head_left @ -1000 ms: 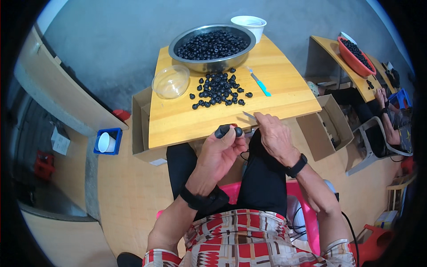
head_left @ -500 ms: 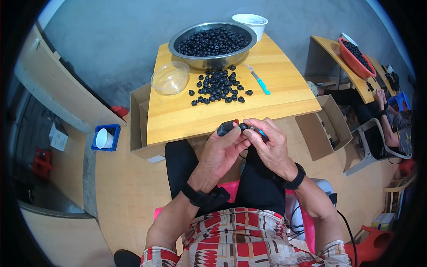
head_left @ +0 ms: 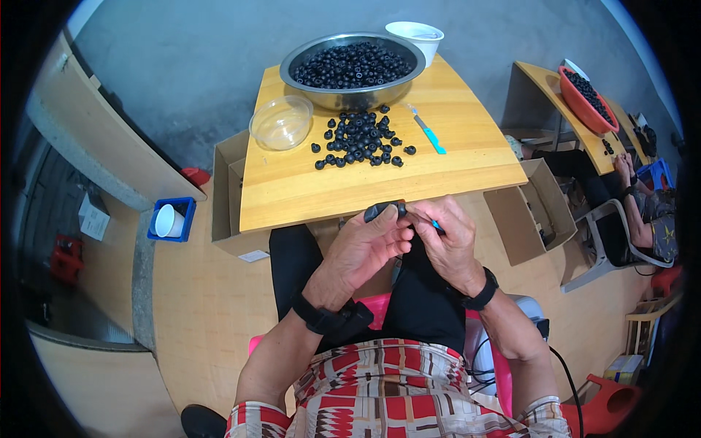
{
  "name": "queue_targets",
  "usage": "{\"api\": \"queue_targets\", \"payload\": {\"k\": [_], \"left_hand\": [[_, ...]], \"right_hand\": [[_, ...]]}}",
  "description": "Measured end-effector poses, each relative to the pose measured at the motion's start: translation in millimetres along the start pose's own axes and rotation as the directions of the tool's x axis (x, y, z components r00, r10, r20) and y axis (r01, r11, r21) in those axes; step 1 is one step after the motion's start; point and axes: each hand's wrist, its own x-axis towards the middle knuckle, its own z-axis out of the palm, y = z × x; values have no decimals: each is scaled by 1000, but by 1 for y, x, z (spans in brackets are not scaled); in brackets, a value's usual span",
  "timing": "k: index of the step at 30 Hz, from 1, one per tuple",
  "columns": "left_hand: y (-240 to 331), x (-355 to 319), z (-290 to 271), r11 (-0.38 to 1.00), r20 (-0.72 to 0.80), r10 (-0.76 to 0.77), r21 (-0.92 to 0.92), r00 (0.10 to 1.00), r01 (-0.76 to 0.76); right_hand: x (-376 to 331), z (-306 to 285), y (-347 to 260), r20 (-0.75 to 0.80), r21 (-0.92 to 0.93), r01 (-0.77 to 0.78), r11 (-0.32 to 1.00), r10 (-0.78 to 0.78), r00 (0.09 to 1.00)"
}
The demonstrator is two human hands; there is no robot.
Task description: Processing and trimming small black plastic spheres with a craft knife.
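Just beyond the table's near edge, my two hands meet over my lap. My left hand (head_left: pixel 359 252) is closed, pinching a small round black rubber part (head_left: pixel 401 209) at its fingertips. A dark covering (head_left: pixel 381 211) shows at that hand's forefinger. My right hand (head_left: pixel 449 237) grips a slim blue-handled tool (head_left: pixel 437 225) against the part; its tip is hidden by the fingers. On the wooden table (head_left: pixel 321 195) lies a loose pile of similar black parts (head_left: pixel 358 139). Behind the pile stands a steel bowl (head_left: pixel 354 96) full of them. A teal-handled craft knife (head_left: pixel 429 134) rests to its right.
A clear plastic bowl (head_left: pixel 281 124) sits left of the pile, a white tub (head_left: pixel 416 33) at the back. Cardboard boxes (head_left: pixel 522 223) flank the table. At right, another person's hands (head_left: pixel 624 166) are by a table with a red basin (head_left: pixel 584 102).
The small black part has turned and sits closer in between my fingertips. My right fingers have shifted slightly round the blue-handled tool. The view has tilted a little.
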Motion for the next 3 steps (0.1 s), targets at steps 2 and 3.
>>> {"api": "queue_targets", "payload": {"k": [2, 3], "left_hand": [[-1, 0, -2, 1000, 0, 8, 2, 1000, -8], [-1, 0, -3, 1000, -2, 16, 4, 1000, -16]], "right_hand": [[-2, -3, 0, 29, -22, -17, 1000, 18, 999], [-4, -5, 0, 57, -44, -35, 998, 37, 998]]}}
